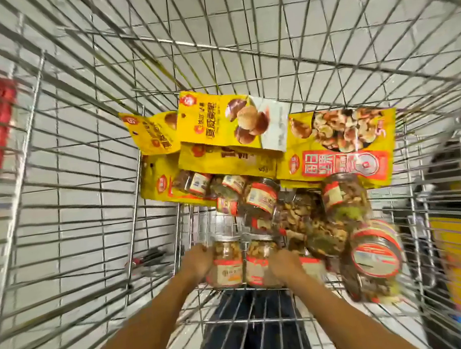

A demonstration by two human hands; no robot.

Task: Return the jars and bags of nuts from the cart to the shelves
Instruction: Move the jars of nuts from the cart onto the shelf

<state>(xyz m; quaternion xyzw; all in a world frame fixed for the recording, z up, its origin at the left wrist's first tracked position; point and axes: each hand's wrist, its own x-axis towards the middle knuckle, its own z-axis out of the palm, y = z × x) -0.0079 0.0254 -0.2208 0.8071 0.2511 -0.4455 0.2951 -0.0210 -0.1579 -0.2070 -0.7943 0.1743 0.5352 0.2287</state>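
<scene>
Orange-labelled jars [227,262] between 2 gripping hands [201,259] [285,263]

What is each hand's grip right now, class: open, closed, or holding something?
Left hand: grips the left jar of nuts.
Right hand: grips the neighbouring jar.

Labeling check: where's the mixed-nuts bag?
Head view: mixed-nuts bag lies at the far right of the cart, beside the other yellow bags, behind a tall jar.
</scene>
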